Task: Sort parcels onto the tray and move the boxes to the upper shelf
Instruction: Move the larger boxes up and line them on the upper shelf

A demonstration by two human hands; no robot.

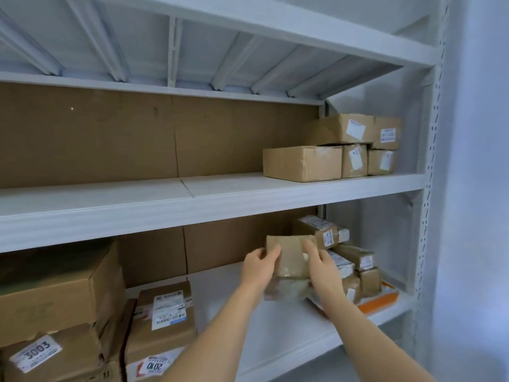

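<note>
- Head view: My left hand (260,261) and right hand (319,264) grasp one small parcel (290,259) between them, fingers curled round its two side edges, holding it off the lower shelf (275,323) just left of the tray (385,297).
- I judge this to be a sorting step. Done well, it means keeping the parcel level, carrying it a little right over the tray rim, and setting it flat against the heap rather than on a sloping one.
- The tray is a shallow white one with an orange edge, at the right end of the lower shelf. The parcels on the tray (355,267) lie tilted and piled, so a careless drop could start a slide.
- The parcel is brown cardboard wrapped in glossy clear tape, likely slippery under my fingers. Its upper edge looks slightly bowed.
- Directly above the tray, boxes (330,150) of plain matte cardboard with white labels already stand stacked on the upper shelf (192,205), a white painted metal board.
- Far left of the tray, larger cartons (60,290) with printed number labels sit stacked, some creased.
</note>
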